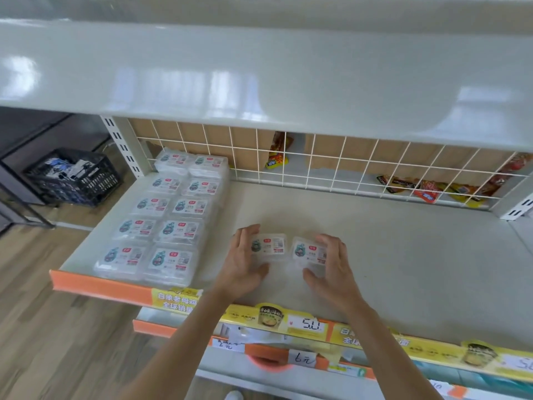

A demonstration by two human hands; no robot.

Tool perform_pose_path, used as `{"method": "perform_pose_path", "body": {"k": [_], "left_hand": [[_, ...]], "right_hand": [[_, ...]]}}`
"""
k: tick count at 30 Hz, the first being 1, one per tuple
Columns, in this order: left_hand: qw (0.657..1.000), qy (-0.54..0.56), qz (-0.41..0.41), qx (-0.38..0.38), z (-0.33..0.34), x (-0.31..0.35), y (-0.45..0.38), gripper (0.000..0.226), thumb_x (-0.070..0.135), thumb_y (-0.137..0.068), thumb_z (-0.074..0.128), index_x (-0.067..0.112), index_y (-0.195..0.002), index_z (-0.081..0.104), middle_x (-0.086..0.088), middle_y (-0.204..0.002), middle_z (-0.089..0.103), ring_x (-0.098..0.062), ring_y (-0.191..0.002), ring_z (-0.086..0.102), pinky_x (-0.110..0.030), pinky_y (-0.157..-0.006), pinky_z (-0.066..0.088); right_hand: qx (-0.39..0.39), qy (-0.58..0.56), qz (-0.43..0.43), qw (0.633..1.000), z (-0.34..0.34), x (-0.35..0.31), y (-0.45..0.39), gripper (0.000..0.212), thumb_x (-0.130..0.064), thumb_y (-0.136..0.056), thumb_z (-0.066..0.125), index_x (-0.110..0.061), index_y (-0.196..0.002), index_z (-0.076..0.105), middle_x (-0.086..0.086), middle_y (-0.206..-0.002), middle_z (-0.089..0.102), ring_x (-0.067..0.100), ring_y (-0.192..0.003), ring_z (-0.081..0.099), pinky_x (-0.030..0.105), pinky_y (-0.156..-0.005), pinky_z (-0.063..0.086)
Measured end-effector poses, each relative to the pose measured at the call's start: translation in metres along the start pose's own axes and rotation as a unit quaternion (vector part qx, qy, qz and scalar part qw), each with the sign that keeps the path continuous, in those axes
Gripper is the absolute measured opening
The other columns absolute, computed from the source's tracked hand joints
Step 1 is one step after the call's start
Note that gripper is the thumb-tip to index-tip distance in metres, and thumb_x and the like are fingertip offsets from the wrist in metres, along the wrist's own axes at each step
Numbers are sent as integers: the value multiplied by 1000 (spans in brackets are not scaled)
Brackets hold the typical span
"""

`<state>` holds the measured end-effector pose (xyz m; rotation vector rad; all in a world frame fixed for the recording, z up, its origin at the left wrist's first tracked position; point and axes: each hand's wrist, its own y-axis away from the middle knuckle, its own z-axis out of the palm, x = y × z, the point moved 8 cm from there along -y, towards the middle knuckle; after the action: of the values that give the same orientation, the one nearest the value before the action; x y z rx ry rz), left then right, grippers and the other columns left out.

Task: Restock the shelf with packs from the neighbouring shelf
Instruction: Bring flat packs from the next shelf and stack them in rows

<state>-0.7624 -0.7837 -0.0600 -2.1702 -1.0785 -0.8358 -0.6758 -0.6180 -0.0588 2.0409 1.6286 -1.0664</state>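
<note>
1. The step in hand looks like setting down: two clear packs lie side by side on the shelf [403, 255], a little back from its front edge, and both hands are on them.
2. The left hand [243, 262] cups the left pack [269, 245]; its fingers reach over the pack's left and far side, and the thumb lies at the near edge. Fingers are lightly curled round it, so I judge it a loose hold.
3. The right hand [331, 265] cups the right pack [307, 251] the same way, fingers over its right side, thumb near the front. Again a loose hold, not a firm pinch.
4. The two packs sit just beside each other, nearly touching. They lie apart from the stack [167, 220], a block two packs wide that fills the shelf's left end.
5. A gap of bare shelf lies between the stack and the left pack.
6. Next move, as I judge it: slide the pair left to close that gap and square them with the rows, then let go. Clear lids look slippery, so even pressure would help.
</note>
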Motion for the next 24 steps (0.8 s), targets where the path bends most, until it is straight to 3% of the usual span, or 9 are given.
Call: {"method": "perform_pose_path", "body": {"k": [5, 7, 9, 12, 15, 18, 24], "left_hand": [[996, -71, 43, 13, 0, 8, -3, 59, 23, -72, 69, 10, -126, 47, -1, -121, 47, -15, -115, 35, -17, -98, 30], [992, -110, 66, 15, -4, 12, -5, 57, 29, -70, 66, 10, -122, 53, -4, -121, 52, -18, -113, 35, -29, -99, 36], [987, -131, 89, 29, -17, 18, -7, 55, 22, -67, 73, 8, -117, 55, -5, -117, 54, -17, -109, 35, -35, -95, 40], [983, -137, 105, 56, -53, 24, -12, 54, 12, -68, 78, 6, -115, 53, -7, -118, 53, -18, -110, 34, -24, -94, 34], [980, -161, 82, 86, -105, 12, -22, 54, 8, -71, 76, 3, -119, 51, -12, -122, 51, -23, -115, 34, -21, -96, 26], [975, -195, 20, 104, -159, -18, -38, 54, 8, -77, 71, 2, -125, 47, -14, -129, 47, -30, -123, 34, -29, -102, 26], [968, -229, -81, 61, -201, -80, -71, 43, 2, -86, 58, 8, -128, 48, -10, -137, 47, -26, -130, 38, -34, -107, 29]], "right_hand": [[12, 51, -16, 998, -1, 1, -2, 45, -21, -69, 70, -12, -108, 50, -4, -112, 42, 8, -99, 29, 25, -81, 34], [23, 95, -19, 995, -1, 3, -2, 45, -33, -68, 65, -15, -107, 54, -1, -115, 49, 12, -99, 31, 31, -81, 34], [28, 143, -25, 989, -2, 2, -3, 45, -40, -68, 61, -19, -106, 56, -3, -116, 52, 15, -100, 33, 33, -78, 32], [15, 170, -44, 984, 3, -6, -10, 45, -43, -70, 56, -18, -108, 58, -2, -117, 54, 17, -102, 35, 34, -78, 36], [-13, 177, -72, 982, 22, -24, -20, 50, -46, -73, 48, -17, -113, 57, -2, -120, 53, 18, -108, 38, 34, -83, 39], [-39, 171, -98, 980, 44, -45, -28, 57, -48, -72, 41, -15, -115, 58, -1, -120, 55, 23, -111, 45, 36, -88, 42], [-76, 143, -126, 979, 73, -79, -41, 50, -32, -78, 56, -13, -125, 54, 0, -128, 53, 22, -122, 43, 36, -96, 40]]}}
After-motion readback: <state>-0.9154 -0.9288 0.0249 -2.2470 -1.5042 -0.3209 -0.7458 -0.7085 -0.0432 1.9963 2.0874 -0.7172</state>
